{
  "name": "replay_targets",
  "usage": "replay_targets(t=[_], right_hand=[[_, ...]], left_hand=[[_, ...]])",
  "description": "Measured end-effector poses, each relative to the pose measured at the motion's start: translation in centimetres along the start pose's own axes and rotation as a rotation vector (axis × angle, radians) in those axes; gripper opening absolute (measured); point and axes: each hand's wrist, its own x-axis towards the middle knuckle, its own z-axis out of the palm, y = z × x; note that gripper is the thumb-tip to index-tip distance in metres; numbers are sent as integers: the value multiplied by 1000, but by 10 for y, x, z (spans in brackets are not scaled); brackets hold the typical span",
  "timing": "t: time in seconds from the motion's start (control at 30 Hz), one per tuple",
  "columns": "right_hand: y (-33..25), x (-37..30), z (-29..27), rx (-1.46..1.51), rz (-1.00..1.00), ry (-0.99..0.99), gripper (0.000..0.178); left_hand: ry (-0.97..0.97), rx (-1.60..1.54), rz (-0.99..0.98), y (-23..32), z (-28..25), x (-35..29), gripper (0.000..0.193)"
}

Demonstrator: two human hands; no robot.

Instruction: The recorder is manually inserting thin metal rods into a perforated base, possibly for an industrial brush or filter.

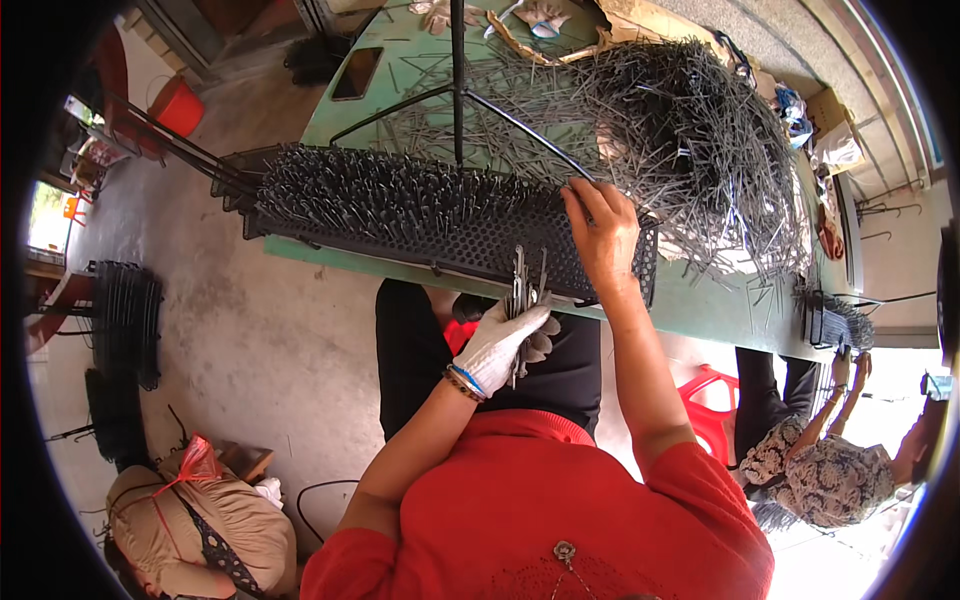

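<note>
My left hand (505, 345), in a white glove with grey fingers, is closed round a bundle of thin grey metal pins (519, 285) at the table's near edge. The pins stand roughly upright in it. Bare, my right hand (605, 235) is over the right part of a black perforated tray (500, 240), its fingers bent together by the far rim, close to a black rod. Whether a small piece is between those fingertips is too hard to make out. Dark upright pins (370, 195) fill the tray's left and far holes; bare holes show toward the right.
Loose pins (700, 150) lie heaped across the green table (700, 305), with a phone (357, 74) at its far left. A black rod stand (458, 100) rises behind the tray. At right, another person (825, 450) works at a smaller rack. Black racks (125, 325) stand left.
</note>
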Motion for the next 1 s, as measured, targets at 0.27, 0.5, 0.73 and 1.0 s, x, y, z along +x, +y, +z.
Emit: replay_targets(t=[0.27,0.5,0.73,1.0], right_hand=[[-1,1,-2,-24,-42,-89,12],[-19,-2,-35,292,319,-311,18],[-4,-10,-40,773,758,-491,16],[10,1,-25,344,385,-11,13]], left_hand=[[-16,18,7,4,3,-3,22],[-83,-23,40,10,5,-8,24],[-66,-17,-10,10,10,-3,20],[-4,0,-61,1,9,1,19]])
